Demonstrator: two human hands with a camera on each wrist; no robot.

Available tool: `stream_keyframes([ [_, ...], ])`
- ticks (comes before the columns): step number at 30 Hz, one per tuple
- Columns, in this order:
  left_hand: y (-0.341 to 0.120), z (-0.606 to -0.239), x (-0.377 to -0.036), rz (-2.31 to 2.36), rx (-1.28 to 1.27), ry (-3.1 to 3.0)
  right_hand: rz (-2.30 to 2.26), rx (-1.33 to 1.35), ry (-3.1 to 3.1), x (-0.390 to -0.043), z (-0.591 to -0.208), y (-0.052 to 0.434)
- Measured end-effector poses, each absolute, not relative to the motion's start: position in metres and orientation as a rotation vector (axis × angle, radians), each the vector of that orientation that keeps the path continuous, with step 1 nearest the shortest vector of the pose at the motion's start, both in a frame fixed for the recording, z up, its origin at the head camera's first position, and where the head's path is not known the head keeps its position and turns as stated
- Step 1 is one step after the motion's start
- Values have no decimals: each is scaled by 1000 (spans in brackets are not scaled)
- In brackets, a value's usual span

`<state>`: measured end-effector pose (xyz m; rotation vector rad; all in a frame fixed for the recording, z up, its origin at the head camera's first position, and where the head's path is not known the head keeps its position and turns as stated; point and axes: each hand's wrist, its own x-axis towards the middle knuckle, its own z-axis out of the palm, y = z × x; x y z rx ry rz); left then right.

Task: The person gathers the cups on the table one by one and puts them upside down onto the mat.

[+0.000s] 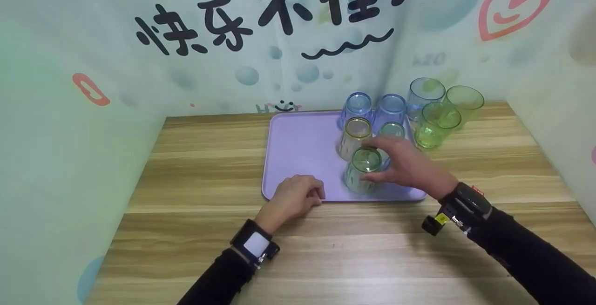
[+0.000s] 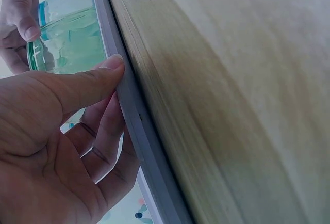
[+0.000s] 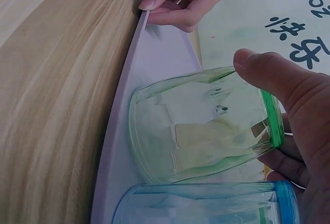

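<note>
My right hand (image 1: 409, 163) holds a pale green glass (image 1: 356, 181) near its upturned base, thumb on the near side and fingers on the far side. The glass is upside down at the front of a lilac tray (image 1: 300, 149). At the tray's front edge, my left hand (image 1: 295, 194) pinches the rim between thumb and curled fingers. Directly behind the green glass stands a yellow-rimmed glass (image 1: 356, 142), also inverted. A blue glass (image 3: 206, 206) is beside the green one in the right wrist view. My right hand partly hides a teal-rimmed glass (image 1: 392, 129) in the head view.
Two blue glasses, one on the left (image 1: 357, 107) and one on the right (image 1: 391, 107), stand inverted at the tray's back. Right of the tray, a blue glass (image 1: 424, 93) and two green glasses (image 1: 430, 132) stand mouth up on the wooden table (image 1: 200, 170). A printed backdrop (image 1: 209, 81) rises behind.
</note>
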<state>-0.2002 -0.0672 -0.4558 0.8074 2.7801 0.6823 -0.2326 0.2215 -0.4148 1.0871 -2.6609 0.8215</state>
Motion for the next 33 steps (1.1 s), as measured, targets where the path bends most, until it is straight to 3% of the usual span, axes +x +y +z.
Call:
stream_keyframes([
  [33,-68,-456,-200,688,813,2782,894,1017,-2703,-235,-406,229],
])
